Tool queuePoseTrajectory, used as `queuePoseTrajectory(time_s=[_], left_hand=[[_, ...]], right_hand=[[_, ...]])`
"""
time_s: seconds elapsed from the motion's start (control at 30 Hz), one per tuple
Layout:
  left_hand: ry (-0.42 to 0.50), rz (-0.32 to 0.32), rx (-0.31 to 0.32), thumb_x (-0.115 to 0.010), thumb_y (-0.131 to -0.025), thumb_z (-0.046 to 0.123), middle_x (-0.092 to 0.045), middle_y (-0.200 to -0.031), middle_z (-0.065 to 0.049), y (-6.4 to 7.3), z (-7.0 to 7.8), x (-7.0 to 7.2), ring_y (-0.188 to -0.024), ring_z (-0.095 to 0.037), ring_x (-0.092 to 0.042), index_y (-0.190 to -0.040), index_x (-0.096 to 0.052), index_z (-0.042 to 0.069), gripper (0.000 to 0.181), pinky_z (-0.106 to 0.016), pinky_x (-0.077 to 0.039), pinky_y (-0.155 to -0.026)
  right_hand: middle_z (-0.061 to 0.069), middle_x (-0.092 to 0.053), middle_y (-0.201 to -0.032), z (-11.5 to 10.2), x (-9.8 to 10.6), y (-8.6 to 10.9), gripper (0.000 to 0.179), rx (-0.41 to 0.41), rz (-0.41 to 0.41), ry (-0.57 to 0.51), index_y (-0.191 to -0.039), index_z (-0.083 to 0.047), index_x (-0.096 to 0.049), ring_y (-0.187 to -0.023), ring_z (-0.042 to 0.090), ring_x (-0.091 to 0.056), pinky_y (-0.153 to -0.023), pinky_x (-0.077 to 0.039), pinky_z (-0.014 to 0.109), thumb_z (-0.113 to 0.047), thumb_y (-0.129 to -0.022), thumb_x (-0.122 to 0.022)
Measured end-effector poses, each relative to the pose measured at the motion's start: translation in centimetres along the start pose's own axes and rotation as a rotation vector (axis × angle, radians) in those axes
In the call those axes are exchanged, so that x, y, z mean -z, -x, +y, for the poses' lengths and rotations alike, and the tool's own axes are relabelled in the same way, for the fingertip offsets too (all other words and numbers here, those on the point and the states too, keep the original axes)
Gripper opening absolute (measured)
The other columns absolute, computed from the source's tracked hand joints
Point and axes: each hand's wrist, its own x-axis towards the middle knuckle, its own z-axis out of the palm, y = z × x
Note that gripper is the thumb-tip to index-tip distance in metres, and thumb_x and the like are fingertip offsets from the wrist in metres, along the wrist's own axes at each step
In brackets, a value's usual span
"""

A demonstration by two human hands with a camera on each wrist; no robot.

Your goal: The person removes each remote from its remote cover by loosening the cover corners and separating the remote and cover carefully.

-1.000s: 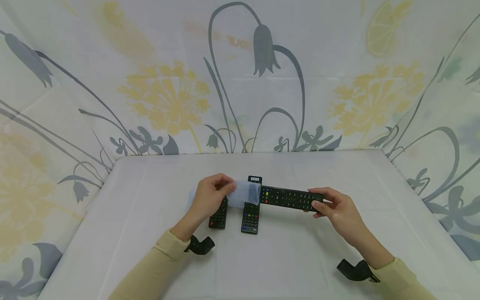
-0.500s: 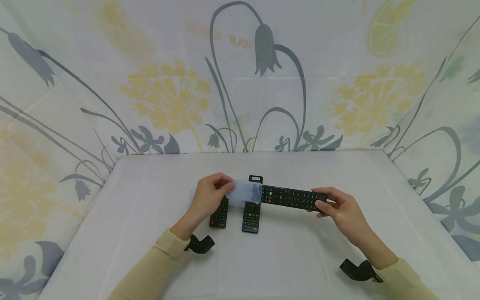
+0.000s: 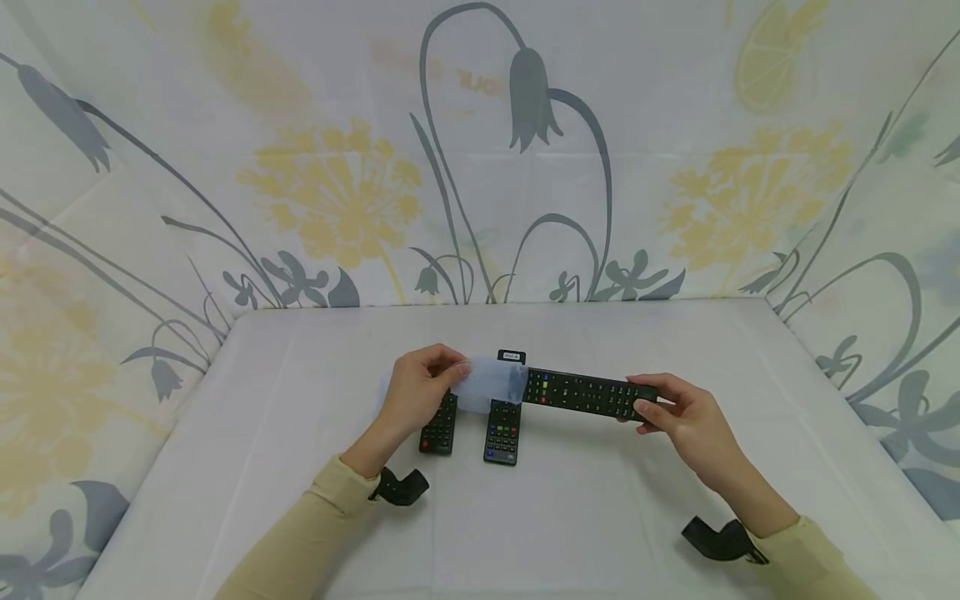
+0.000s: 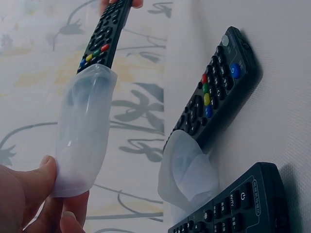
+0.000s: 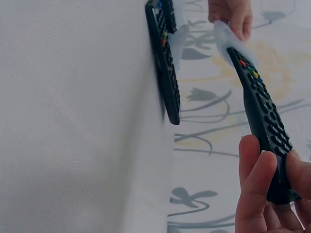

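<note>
My left hand pinches one end of a translucent remote cover between thumb and fingers. A long black remote control is raised off the table, its far end grasped by my right hand. In the left wrist view the tip of this remote sits just inside the cover's mouth, and most of the cover hangs slack. Two other black remotes lie below: one partly hidden under the cover, the other partly behind my left hand. Another loose translucent cover lies against them.
A white cloth-covered table spreads around the remotes. Patterned fabric walls stand behind and at both sides. A black wrist mount projects from my left wrist, and a similar mount from my right.
My right hand has shifted slightly right with the remote, and less of the remote lies within the cover than before. My left hand stays almost still.
</note>
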Motion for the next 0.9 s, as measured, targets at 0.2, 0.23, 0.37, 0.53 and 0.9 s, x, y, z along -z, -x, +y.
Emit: queuePoseTrajectory(time_s=[0.2, 0.23, 0.37, 0.53, 0.9], left_hand=[[-0.008, 0.016, -0.007, -0.073, -0.091, 0.011, -0.07, -0.083, 0.0, 0.03, 0.11, 0.07, -0.071, -0.016, -0.058, -0.094, -0.075, 0.008, 0.005, -0.027, -0.046, -0.061], [-0.008, 0.018, -0.01, -0.073, -0.091, 0.011, -0.07, -0.083, 0.0, 0.04, 0.11, 0.09, -0.071, -0.016, -0.058, -0.094, -0.075, 0.008, 0.004, -0.027, -0.046, -0.061], [-0.013, 0.022, -0.015, -0.074, -0.091, 0.012, -0.07, -0.082, 0.0, 0.02, 0.06, 0.22, -0.07, -0.017, -0.057, -0.094, -0.075, 0.008, 0.005, -0.026, -0.045, -0.059], [-0.02, 0.02, -0.003, -0.074, -0.091, 0.014, -0.07, -0.082, 0.001, -0.05, 0.04, 0.4, -0.071, -0.017, -0.059, -0.095, -0.076, 0.01, 0.005, -0.027, -0.045, -0.059], [-0.033, 0.014, -0.003, -0.073, -0.093, 0.014, -0.071, -0.085, 0.001, -0.34, 0.04, 0.72, -0.076, -0.017, -0.061, -0.096, -0.075, 0.009, 0.007, -0.03, -0.049, -0.065]], right_hand=[[0.026, -0.062, -0.115, 0.06, 0.19, 0.09, 0.034, 0.003, 0.009, -0.005, -0.13, 0.008, -0.056, -0.085, 0.027, -0.073, -0.069, -0.058, 0.03, 0.001, -0.097, -0.061], [0.026, -0.062, -0.115, 0.08, 0.22, 0.11, 0.034, 0.002, 0.01, -0.001, -0.13, 0.007, -0.056, -0.084, 0.027, -0.073, -0.069, -0.058, 0.03, 0.001, -0.097, -0.061], [0.029, -0.061, -0.116, 0.11, 0.31, 0.18, 0.034, 0.0, 0.014, 0.004, -0.13, 0.007, -0.056, -0.084, 0.027, -0.073, -0.07, -0.058, 0.029, 0.0, -0.097, -0.061], [0.031, -0.06, -0.119, 0.14, 0.38, 0.17, 0.035, 0.005, 0.014, 0.005, -0.131, 0.007, -0.055, -0.085, 0.028, -0.072, -0.07, -0.058, 0.03, 0.0, -0.098, -0.06], [0.031, -0.059, -0.12, 0.24, 0.55, 0.23, 0.034, 0.013, 0.028, 0.004, -0.131, 0.009, -0.054, -0.085, 0.021, -0.073, -0.07, -0.058, 0.03, 0.001, -0.098, -0.06]])
